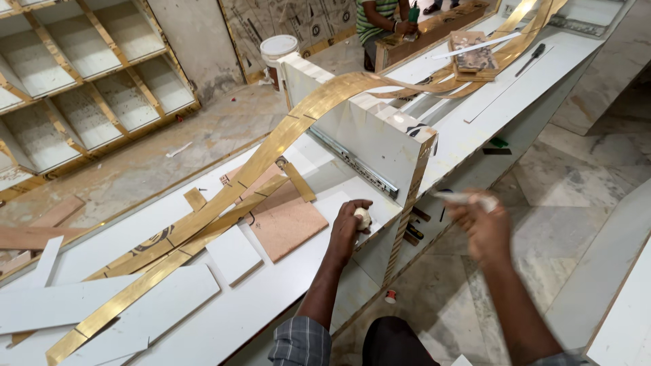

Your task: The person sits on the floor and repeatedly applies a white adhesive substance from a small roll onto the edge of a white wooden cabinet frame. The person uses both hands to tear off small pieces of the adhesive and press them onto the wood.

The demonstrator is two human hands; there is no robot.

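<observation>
The left hand [349, 227] is closed into a fist around a small pale lump [363, 217], cream-coloured and rounded, pressed down on the white bench [271, 291] near its edge. The lump peeks out at the hand's 2 o'clock side; what it is made of I cannot tell. The right hand [483, 227] is off the bench, out over the marble floor [576, 183], blurred, its fingers pinched on a thin whitish stick [456, 197] that points toward 9 o'clock. The two hands are well apart.

Just at 12 o'clock from the left hand stands an upright white panel [366, 146], smooth-faced, with a striped plywood edge and a grey metal slide rail [352, 165] screwed along its foot. Long brassy gold strips [224, 203], glossy and flexible, arch over the panel's top and run down across the bench toward 8 o'clock. Under them lies a flat square of reddish-brown board [288, 227], matte, at 9 o'clock from the fist, with white offcuts [234, 254] beside it.

At 10 o'clock, on the dusty floor, lies a shelf frame [81, 88] of square white compartments with wooden edges. At 12 o'clock, far off, another person [380, 20] in a striped shirt works near a white bucket [278, 51].
</observation>
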